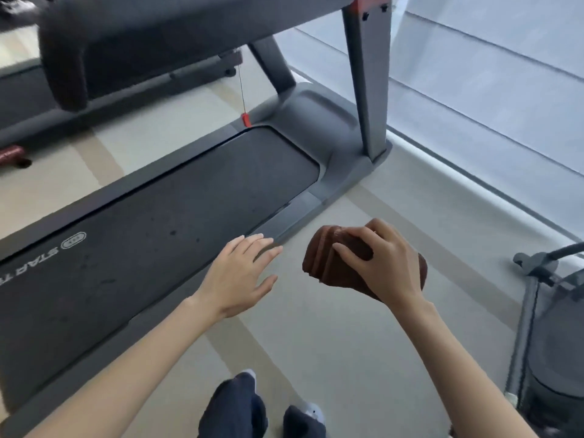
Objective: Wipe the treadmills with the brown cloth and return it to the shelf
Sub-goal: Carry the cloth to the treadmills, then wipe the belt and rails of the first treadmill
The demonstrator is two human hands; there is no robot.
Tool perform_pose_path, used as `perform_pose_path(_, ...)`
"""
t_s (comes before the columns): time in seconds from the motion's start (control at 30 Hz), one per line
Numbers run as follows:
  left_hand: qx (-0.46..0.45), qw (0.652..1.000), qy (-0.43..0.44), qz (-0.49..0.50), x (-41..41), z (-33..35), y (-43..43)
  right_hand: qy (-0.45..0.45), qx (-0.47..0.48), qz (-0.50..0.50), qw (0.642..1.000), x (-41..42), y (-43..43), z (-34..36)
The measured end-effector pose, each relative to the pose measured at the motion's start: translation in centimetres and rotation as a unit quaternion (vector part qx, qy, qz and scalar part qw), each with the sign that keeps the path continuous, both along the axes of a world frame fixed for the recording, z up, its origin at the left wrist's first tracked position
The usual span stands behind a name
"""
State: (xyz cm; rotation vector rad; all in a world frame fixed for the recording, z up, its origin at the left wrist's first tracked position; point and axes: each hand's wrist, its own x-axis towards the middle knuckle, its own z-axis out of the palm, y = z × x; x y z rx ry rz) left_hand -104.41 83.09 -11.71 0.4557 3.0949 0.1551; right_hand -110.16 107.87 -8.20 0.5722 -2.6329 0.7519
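Fingers [347,250] of the right hand [385,260] are curled over the brown cloth [325,262], gripping it as a folded wad in the air above the floor and not touching any surface. The left hand [240,276] is flat, its fingers spread and relaxed, holding nothing, with the tips over the side rail [284,221] of the treadmill [158,235].

Key relation: the rail edge lies just left of the cloth and slightly far of it, so the right hand only needs a short move left and down.

The deck's long axis runs near-left to far-right, so strokes probably go along that line. The wad's long side lies roughly across it.

- **Room:** the belt is bare, with open floor on the near side.
- **Limits:** the upright post [366,90] stands at the far-right end, and the red safety clip [246,119] dangles over the belt's far end.
- **Other machines:** a second treadmill [126,99] sits far-left, and another machine [543,327] stands close on the right.

No shelf in view.
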Motion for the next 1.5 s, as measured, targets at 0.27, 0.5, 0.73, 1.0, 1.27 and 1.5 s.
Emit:
perform_pose_path(0.27,-0.02,0.998,0.009,0.06,-11.0,-16.0,-1.5,-0.009,-0.03,0.005,0.999,-12.6,-0.7,-17.3)
perform_pose_path(0.5,-0.017,0.996,0.017,0.09,-22.4,-32.0,-5.6,-0.021,-0.019,0.023,0.999,-23.1,-6.1,-33.2)
perform_pose_path(0.73,-0.007,0.995,0.017,0.099,-32.1,-39.8,-12.9,-0.025,0.015,0.03,0.999,-34.0,-14.3,-41.7)
perform_pose_path(1.0,-0.013,0.992,0.012,0.128,-41.4,-49.0,-18.5,-0.025,0.014,0.05,0.998,-46.2,-21.6,-51.1)
perform_pose_path(1.27,-0.039,0.976,0.001,0.214,-43.7,-57.2,-23.4,-0.078,0.149,0.238,0.956,-50.8,-28.9,-62.2)
perform_pose_path(1.5,-0.03,0.956,-0.019,0.293,-41.3,-62.2,-24.3,0.1,0.184,0.343,0.916,-54.3,-29.8,-67.7)
